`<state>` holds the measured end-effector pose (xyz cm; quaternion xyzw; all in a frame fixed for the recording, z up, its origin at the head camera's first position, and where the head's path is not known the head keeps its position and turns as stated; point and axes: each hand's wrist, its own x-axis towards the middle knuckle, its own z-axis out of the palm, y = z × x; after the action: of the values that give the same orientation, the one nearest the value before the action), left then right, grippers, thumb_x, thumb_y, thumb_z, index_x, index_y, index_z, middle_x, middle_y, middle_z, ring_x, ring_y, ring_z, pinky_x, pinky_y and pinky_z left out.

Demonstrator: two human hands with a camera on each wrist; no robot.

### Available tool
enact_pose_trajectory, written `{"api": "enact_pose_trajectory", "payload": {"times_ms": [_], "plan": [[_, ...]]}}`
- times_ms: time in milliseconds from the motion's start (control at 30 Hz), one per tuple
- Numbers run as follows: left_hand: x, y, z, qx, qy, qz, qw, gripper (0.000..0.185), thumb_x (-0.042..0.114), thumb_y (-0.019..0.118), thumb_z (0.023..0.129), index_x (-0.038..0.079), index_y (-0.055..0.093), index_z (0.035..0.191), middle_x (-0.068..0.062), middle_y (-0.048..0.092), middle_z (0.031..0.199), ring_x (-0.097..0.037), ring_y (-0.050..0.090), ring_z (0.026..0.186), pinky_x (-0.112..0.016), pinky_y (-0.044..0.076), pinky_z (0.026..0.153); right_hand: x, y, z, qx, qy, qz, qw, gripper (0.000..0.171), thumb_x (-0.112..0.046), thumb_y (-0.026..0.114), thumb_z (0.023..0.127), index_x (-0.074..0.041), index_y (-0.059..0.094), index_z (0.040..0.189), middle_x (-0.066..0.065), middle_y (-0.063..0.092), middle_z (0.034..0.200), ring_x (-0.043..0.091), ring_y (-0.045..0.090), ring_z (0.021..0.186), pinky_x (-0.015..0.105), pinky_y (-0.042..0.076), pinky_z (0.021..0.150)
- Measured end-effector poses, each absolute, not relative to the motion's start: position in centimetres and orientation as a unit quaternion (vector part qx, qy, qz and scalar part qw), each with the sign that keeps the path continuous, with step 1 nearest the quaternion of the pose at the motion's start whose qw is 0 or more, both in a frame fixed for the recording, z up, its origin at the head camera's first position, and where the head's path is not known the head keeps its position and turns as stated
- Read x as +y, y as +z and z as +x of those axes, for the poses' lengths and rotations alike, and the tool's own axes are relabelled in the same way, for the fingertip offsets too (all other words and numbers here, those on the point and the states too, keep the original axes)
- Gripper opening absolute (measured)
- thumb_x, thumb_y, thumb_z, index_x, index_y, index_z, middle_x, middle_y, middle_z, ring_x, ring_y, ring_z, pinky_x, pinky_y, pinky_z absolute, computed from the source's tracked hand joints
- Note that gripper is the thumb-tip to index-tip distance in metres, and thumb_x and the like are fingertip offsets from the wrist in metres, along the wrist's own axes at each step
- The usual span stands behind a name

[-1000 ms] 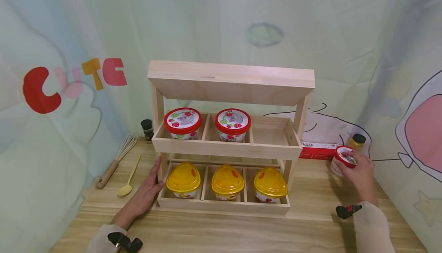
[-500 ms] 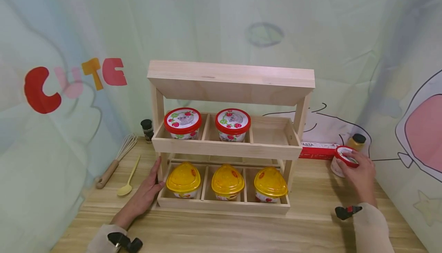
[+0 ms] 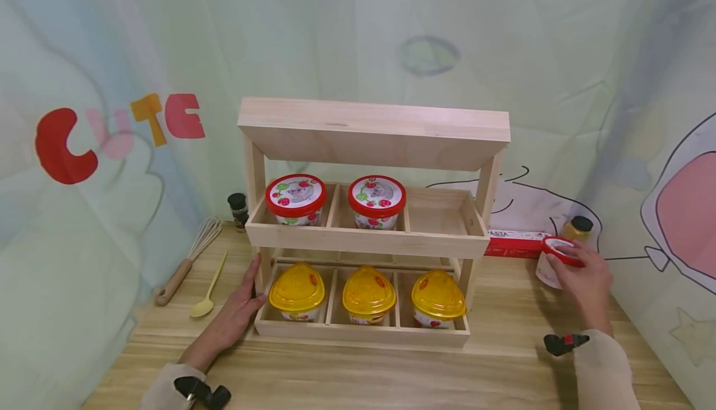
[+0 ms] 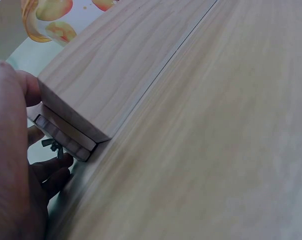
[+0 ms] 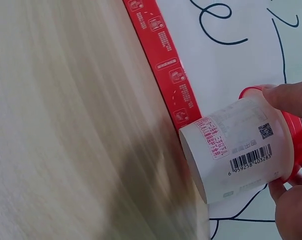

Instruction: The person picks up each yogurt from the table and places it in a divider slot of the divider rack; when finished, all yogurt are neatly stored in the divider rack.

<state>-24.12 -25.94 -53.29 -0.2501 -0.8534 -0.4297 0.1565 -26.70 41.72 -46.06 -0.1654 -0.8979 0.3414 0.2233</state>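
Note:
A two-tier wooden rack [image 3: 366, 245] stands on the table. In its upper tray sit two cups with red lids, the left cup [image 3: 296, 195] and the middle cup [image 3: 377, 197]; the right compartment holds nothing. Below are three cups with yellow domed lids, including the middle one [image 3: 369, 292]. My left hand [image 3: 237, 310] grips the rack's lower left corner, thumb at the tray end [image 4: 73, 120] and fingers along its side. At the right my right hand [image 3: 584, 279] holds another red-lidded cup [image 5: 236, 150] by its lid, the cup tilted; its barcode faces the right wrist camera.
A red pasta box [image 3: 514, 245] lies behind the right-hand cup, beside a black-capped yellow jar [image 3: 578, 230]. Left of the rack are a whisk [image 3: 190, 261], a yellow spoon [image 3: 208, 292] and a small black-capped jar [image 3: 238, 211]. Printed curtains close in the back and sides.
My right hand has shifted slightly right and tipped the red-lidded cup, so less of its lid top shows. The left hand and the rack have stayed put.

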Motion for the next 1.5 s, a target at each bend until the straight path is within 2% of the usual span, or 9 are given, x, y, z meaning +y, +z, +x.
{"api": "enact_pose_trajectory", "payload": {"times_ms": [200,433,733,1167,1233,1300,1400,1433,1500], "plan": [[-26.0,-53.2,-24.0,-0.858,-0.426,-0.242,0.152,0.082,0.006,0.052,0.106,0.019,0.009,0.174,-0.041,0.020,0.172,0.014,0.019,0.150,0.002,0.018,0.109,41.3,-45.3,-26.5,-0.894,0.338,-0.160,0.248,0.052,-0.025,0.066,0.106,0.009,0.059,0.145,0.023,0.038,0.172,0.048,0.032,0.159,0.071,0.033,0.124],[-26.0,-53.2,-24.1,-0.854,-0.431,-0.248,0.152,0.083,0.004,0.052,0.105,0.018,0.008,0.174,-0.043,0.018,0.171,0.028,0.012,0.141,0.003,0.016,0.109,40.7,-43.8,-26.3,-0.891,0.332,-0.145,0.275,0.049,-0.025,0.070,0.103,0.004,0.065,0.142,0.017,0.044,0.171,0.043,0.038,0.158,0.071,0.045,0.114],[-25.9,-53.2,-24.2,-0.856,-0.428,-0.249,0.151,0.083,0.005,0.052,0.105,0.018,0.007,0.174,-0.042,0.018,0.172,0.030,0.011,0.141,0.003,0.016,0.109,39.9,-42.1,-25.9,-0.879,0.344,-0.130,0.303,0.048,-0.024,0.071,0.103,0.001,0.066,0.144,0.014,0.046,0.170,0.038,0.037,0.160,0.071,0.043,0.116],[-25.9,-53.1,-24.1,-0.854,-0.431,-0.251,0.149,0.083,0.004,0.052,0.106,0.017,0.006,0.174,-0.043,0.017,0.171,0.029,0.011,0.142,0.003,0.016,0.109,38.7,-39.6,-24.6,-0.862,0.356,-0.097,0.346,0.048,-0.024,0.076,0.099,-0.015,0.068,0.146,0.004,0.050,0.169,0.026,0.037,0.161,0.069,0.043,0.119],[-25.9,-53.1,-24.1,-0.857,-0.428,-0.247,0.148,0.083,0.005,0.052,0.106,0.017,0.006,0.174,-0.042,0.018,0.171,0.016,0.015,0.152,0.003,0.016,0.109,38.4,-39.2,-24.3,-0.861,0.357,-0.095,0.350,0.049,-0.026,0.077,0.098,-0.016,0.069,0.145,0.000,0.050,0.169,0.022,0.037,0.161,0.065,0.043,0.120],[-25.9,-53.1,-24.1,-0.860,-0.424,-0.242,0.147,0.082,0.005,0.052,0.106,0.018,0.007,0.174,-0.042,0.018,0.171,-0.013,0.023,0.162,0.003,0.016,0.109,38.1,-38.8,-24.1,-0.860,0.354,-0.091,0.356,0.049,-0.027,0.078,0.098,-0.018,0.069,0.145,-0.004,0.051,0.168,0.018,0.037,0.160,0.058,0.045,0.122],[-25.9,-53.1,-24.1,-0.864,-0.420,-0.236,0.144,0.083,0.005,0.052,0.107,0.018,0.006,0.174,-0.041,0.017,0.172,-0.057,0.033,0.152,0.004,0.016,0.107,37.7,-38.3,-23.7,-0.857,0.351,-0.080,0.368,0.048,-0.027,0.079,0.097,-0.020,0.071,0.144,-0.008,0.052,0.167,0.014,0.039,0.158,0.032,0.046,0.120],[-25.9,-53.1,-24.2,-0.865,-0.420,-0.235,0.143,0.083,0.005,0.052,0.106,0.018,0.006,0.174,-0.041,0.017,0.172,-0.066,0.033,0.147,0.004,0.015,0.107,37.6,-38.2,-23.6,-0.856,0.349,-0.076,0.373,0.048,-0.027,0.079,0.096,-0.021,0.071,0.143,-0.009,0.053,0.166,0.014,0.040,0.158,0.024,0.045,0.117],[-25.9,-53.1,-24.2,-0.865,-0.419,-0.235,0.143,0.083,0.005,0.052,0.106,0.018,0.005,0.174,-0.040,0.017,0.173,-0.069,0.033,0.145,0.004,0.016,0.107,37.4,-37.8,-23.3,-0.852,0.353,-0.067,0.381,0.047,-0.026,0.079,0.096,-0.022,0.071,0.143,-0.009,0.054,0.165,0.012,0.040,0.157,0.015,0.042,0.112]]}}
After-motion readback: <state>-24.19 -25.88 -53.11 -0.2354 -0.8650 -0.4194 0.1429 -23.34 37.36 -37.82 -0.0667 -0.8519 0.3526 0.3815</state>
